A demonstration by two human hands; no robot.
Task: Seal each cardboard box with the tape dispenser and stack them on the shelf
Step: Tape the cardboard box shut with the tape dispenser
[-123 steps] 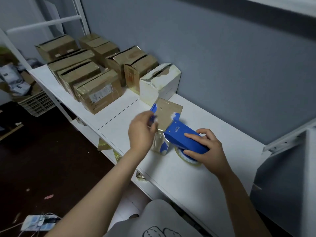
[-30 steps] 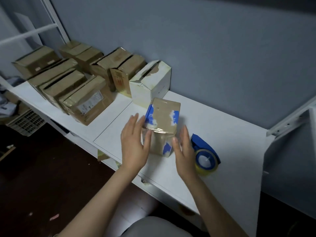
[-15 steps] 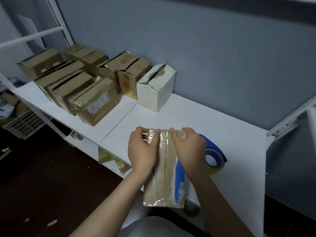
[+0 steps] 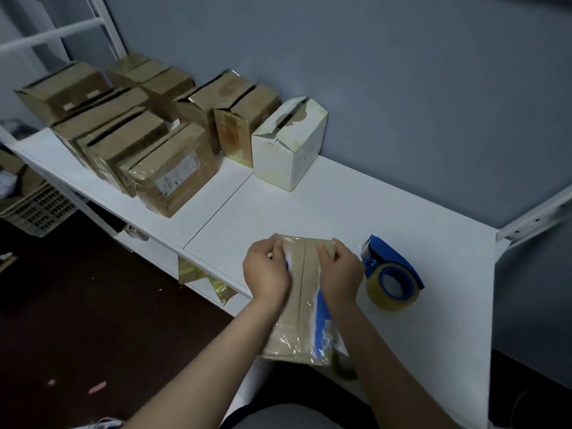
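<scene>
A small brown cardboard box (image 4: 301, 308) with blue patches and clear tape lies flat at the front edge of the white shelf (image 4: 418, 320), its near end overhanging. My left hand (image 4: 266, 272) grips its far left corner and my right hand (image 4: 340, 270) grips its far right corner. The flap seam runs lengthwise between my hands. A blue tape dispenser (image 4: 391, 274) with a yellowish tape roll lies on the shelf just right of my right hand, untouched.
A white box (image 4: 291, 144) with a torn top stands at the back near the grey wall. Several brown boxes (image 4: 167, 168) crowd the shelf's left half. A plastic crate (image 4: 34, 209) sits on the dark floor at left. A white bracket (image 4: 538, 215) juts in at right.
The tape dispenser was set down to the right. The box went from standing upright to lying flat toward me, and both hands now hold its far end.
</scene>
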